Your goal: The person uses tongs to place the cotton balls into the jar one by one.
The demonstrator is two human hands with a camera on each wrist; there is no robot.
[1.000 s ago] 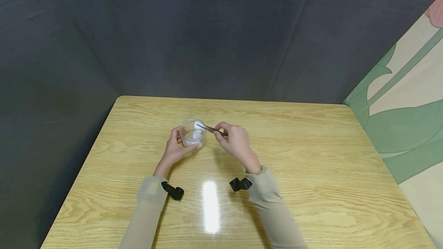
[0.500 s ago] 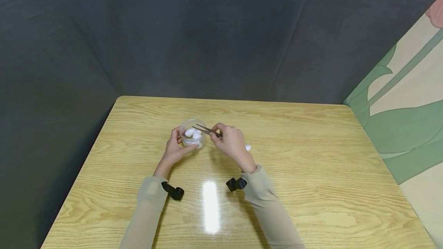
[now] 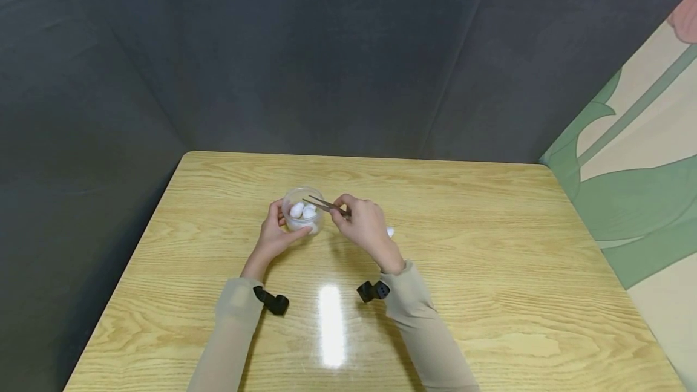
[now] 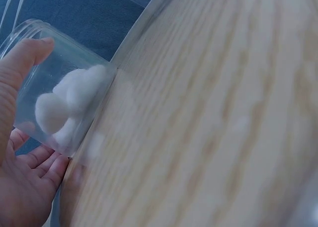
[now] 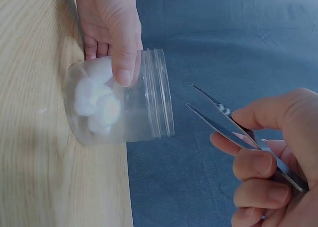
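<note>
A clear plastic jar [image 5: 131, 125] with a threaded rim and no lid stands on the table. Several white cotton balls [image 5: 97, 100] lie at its bottom. My left hand [image 3: 276, 236] grips the jar, thumb on the near side and fingers behind it. My right hand [image 3: 363, 225] pinches metal tweezers [image 5: 226, 122] between thumb and fingers. The two tips are spread apart with nothing between them, just outside the jar's mouth in the right wrist view and overlapping its opening in the head view.
A small white piece [image 3: 389, 231] lies on the wooden table [image 3: 490, 259], partly hidden behind my right hand. Dark cloth [image 3: 327, 65] hangs past the far edge and left side. A patterned cloth [image 3: 648, 198] borders the right.
A cotton ball at the tweezers' tips has dropped into the jar, and the tips have spread apart. My right hand has shifted slightly left, uncovering the white piece. My left hand stays still.
</note>
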